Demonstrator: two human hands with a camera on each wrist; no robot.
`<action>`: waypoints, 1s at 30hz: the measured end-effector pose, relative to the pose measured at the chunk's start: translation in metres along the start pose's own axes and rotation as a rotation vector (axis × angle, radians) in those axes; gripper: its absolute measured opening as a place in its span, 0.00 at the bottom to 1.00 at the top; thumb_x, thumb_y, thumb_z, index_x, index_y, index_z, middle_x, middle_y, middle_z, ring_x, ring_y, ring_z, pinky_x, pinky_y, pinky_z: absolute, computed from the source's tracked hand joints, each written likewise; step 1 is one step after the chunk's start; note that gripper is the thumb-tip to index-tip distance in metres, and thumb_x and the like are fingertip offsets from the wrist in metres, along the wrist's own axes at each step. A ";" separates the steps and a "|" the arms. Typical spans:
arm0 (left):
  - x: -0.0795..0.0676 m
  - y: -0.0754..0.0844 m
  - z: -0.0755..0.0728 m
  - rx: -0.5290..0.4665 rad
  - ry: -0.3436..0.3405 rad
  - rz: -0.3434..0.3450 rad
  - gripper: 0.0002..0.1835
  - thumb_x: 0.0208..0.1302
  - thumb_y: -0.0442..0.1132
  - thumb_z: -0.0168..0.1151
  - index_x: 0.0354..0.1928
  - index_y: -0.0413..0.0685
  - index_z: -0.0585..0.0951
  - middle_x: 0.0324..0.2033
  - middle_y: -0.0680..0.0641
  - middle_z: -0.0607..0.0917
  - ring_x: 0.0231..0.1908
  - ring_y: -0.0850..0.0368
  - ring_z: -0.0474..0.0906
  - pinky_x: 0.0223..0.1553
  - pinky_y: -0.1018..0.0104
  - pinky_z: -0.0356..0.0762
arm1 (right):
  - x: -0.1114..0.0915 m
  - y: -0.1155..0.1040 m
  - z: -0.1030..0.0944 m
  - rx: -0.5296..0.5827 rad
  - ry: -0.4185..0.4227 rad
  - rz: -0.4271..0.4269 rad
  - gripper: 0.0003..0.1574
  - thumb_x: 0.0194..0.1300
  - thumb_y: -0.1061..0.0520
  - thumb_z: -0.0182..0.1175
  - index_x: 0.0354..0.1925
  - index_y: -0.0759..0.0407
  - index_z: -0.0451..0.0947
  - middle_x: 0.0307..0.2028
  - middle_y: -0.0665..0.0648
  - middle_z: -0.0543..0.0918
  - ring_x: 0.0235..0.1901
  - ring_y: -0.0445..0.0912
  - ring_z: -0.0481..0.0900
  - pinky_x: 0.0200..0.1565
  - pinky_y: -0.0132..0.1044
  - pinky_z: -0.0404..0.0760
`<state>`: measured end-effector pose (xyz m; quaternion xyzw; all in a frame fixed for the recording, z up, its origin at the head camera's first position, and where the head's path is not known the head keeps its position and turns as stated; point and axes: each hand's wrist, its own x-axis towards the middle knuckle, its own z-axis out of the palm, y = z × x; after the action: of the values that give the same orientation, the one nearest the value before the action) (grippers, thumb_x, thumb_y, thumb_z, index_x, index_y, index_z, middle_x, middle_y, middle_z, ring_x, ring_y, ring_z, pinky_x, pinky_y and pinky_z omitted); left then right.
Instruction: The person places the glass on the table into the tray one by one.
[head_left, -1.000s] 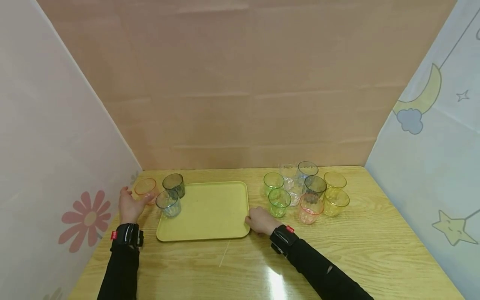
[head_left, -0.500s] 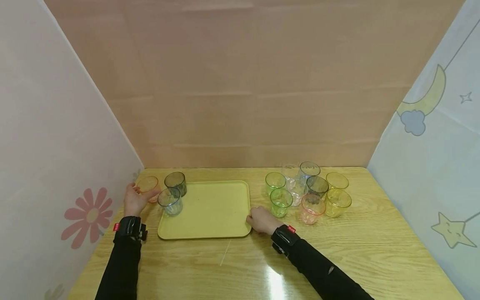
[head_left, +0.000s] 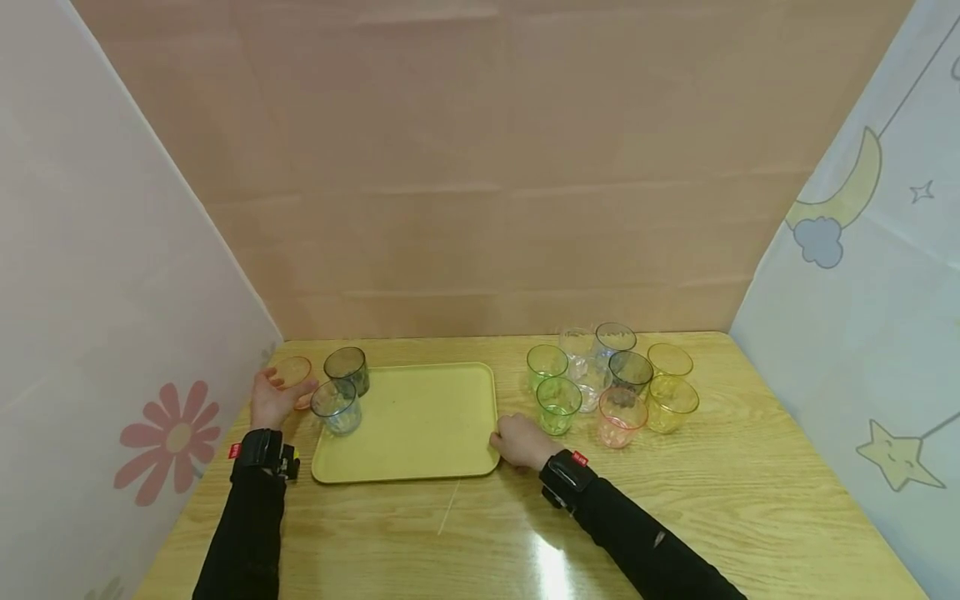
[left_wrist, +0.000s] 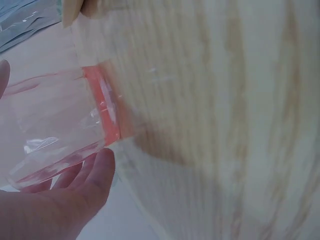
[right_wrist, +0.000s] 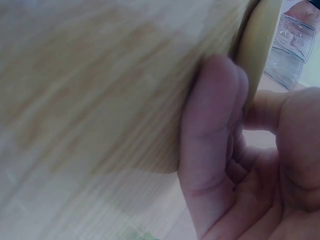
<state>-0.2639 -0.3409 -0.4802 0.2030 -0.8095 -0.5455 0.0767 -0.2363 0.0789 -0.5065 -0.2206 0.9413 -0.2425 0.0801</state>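
At the left of the head view, my left hand (head_left: 273, 402) curls round a pink-orange drinking glass (head_left: 292, 371), just left of the tray. Seen from the left wrist, fingers lie along the side of the glass (left_wrist: 60, 120) and its red base meets or nearly meets the tabletop. My right hand (head_left: 525, 442) grips the right rim of a yellow tray (head_left: 427, 425); the right wrist view shows fingers under the tray edge (right_wrist: 257, 45) and the thumb over it. On the tray's left end stand a dark grey glass (head_left: 347, 371) and a clear bluish glass (head_left: 337, 408).
Right of the tray stands a close group of several glasses, among them a green glass (head_left: 558, 404), a pink glass (head_left: 622, 417) and a yellow glass (head_left: 672, 404). Papered walls border the wooden table (head_left: 390, 542) at the back and on both sides.
My left hand has moved slightly right and closed in round the pink-orange glass. The right hand stays at the tray rim, and the tray and other glasses keep their places.
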 end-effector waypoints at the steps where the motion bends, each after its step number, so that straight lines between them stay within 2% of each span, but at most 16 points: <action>1: 0.000 0.000 0.000 -0.007 -0.002 -0.005 0.56 0.59 0.45 0.71 0.75 0.35 0.42 0.70 0.24 0.54 0.67 0.30 0.55 0.63 0.41 0.62 | 0.000 0.000 0.000 0.001 -0.002 0.001 0.26 0.69 0.60 0.53 0.12 0.54 0.67 0.07 0.46 0.66 0.05 0.38 0.63 0.12 0.31 0.64; 5: 0.002 -0.004 0.000 -0.049 -0.013 -0.012 0.55 0.59 0.44 0.71 0.75 0.35 0.43 0.70 0.25 0.54 0.68 0.32 0.54 0.64 0.43 0.62 | 0.000 -0.002 -0.001 0.004 -0.011 0.011 0.26 0.69 0.59 0.53 0.12 0.54 0.68 0.08 0.47 0.67 0.05 0.38 0.63 0.12 0.30 0.64; 11: 0.000 -0.005 -0.001 -0.053 -0.015 -0.021 0.53 0.59 0.45 0.71 0.73 0.34 0.45 0.69 0.27 0.56 0.67 0.34 0.56 0.59 0.49 0.66 | -0.002 -0.003 -0.002 0.011 0.001 0.000 0.25 0.68 0.60 0.53 0.13 0.54 0.68 0.07 0.47 0.67 0.05 0.38 0.63 0.11 0.30 0.64; 15: -0.001 -0.005 -0.003 -0.075 -0.004 -0.043 0.52 0.59 0.44 0.71 0.72 0.35 0.45 0.69 0.28 0.57 0.66 0.37 0.58 0.51 0.61 0.73 | -0.002 -0.003 -0.002 0.015 0.000 -0.002 0.25 0.68 0.60 0.53 0.13 0.54 0.67 0.07 0.46 0.66 0.05 0.37 0.63 0.11 0.30 0.64; 19: -0.003 -0.007 -0.005 -0.148 0.030 -0.042 0.48 0.58 0.39 0.72 0.69 0.36 0.47 0.65 0.31 0.60 0.59 0.42 0.63 0.36 0.72 0.78 | -0.001 -0.003 -0.002 0.018 -0.007 0.001 0.25 0.68 0.60 0.53 0.13 0.54 0.67 0.07 0.46 0.66 0.05 0.37 0.63 0.11 0.30 0.64; 21: -0.004 -0.008 -0.005 -0.159 0.060 -0.026 0.45 0.58 0.39 0.72 0.65 0.37 0.49 0.59 0.35 0.63 0.54 0.47 0.65 0.34 0.73 0.78 | -0.001 -0.003 -0.003 0.019 -0.006 0.001 0.25 0.69 0.60 0.53 0.13 0.55 0.67 0.07 0.46 0.67 0.05 0.37 0.63 0.11 0.30 0.64; 25: -0.010 -0.007 -0.009 -0.111 0.120 -0.016 0.38 0.56 0.43 0.74 0.55 0.44 0.55 0.48 0.47 0.66 0.45 0.56 0.65 0.36 0.73 0.72 | -0.001 -0.003 -0.002 0.017 -0.007 0.003 0.24 0.68 0.60 0.53 0.14 0.55 0.68 0.07 0.46 0.67 0.04 0.37 0.63 0.10 0.30 0.64; 28: -0.017 -0.005 -0.011 -0.123 0.120 -0.017 0.35 0.56 0.44 0.74 0.50 0.49 0.55 0.46 0.49 0.65 0.44 0.58 0.64 0.38 0.70 0.72 | -0.001 -0.002 -0.002 0.012 -0.008 0.000 0.24 0.68 0.60 0.53 0.13 0.54 0.68 0.07 0.46 0.67 0.04 0.37 0.63 0.11 0.30 0.65; 30: -0.021 -0.004 -0.013 -0.137 0.119 -0.011 0.36 0.55 0.44 0.74 0.51 0.49 0.55 0.46 0.50 0.65 0.44 0.59 0.65 0.39 0.71 0.73 | -0.001 -0.002 -0.002 0.015 -0.011 0.002 0.24 0.68 0.59 0.53 0.13 0.54 0.68 0.07 0.46 0.67 0.05 0.37 0.63 0.11 0.30 0.64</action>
<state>-0.2397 -0.3445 -0.4767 0.2335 -0.7631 -0.5872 0.1353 -0.2347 0.0784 -0.5040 -0.2205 0.9392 -0.2485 0.0870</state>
